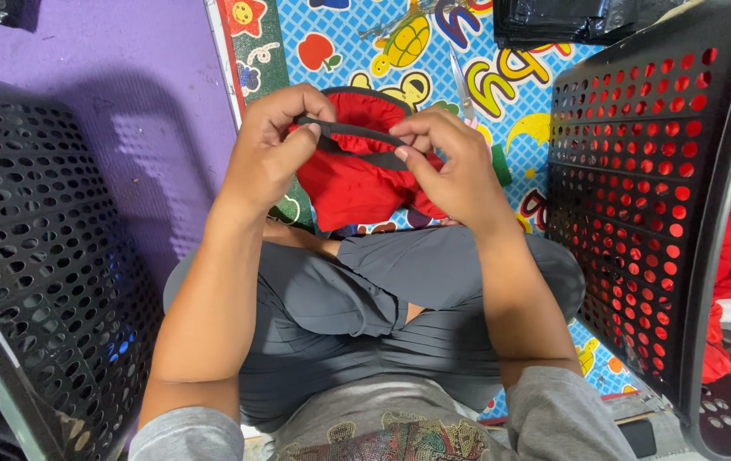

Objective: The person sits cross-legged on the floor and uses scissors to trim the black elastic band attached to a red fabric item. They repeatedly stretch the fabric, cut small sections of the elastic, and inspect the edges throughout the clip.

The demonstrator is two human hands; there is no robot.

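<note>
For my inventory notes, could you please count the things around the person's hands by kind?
Red fabric piece with black strap, held between left hand and right hand: 1
Black perforated crates: 2, left and right
Scissors: 1
Patterned play mat: 1
Total: 5

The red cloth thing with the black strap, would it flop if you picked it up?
Probably floppy: the red cloth piece sags in folds below both hands. It is likely light, since the left hand and right hand hold it by fingers alone. The black strap looks taut only because they stretch it.
</note>
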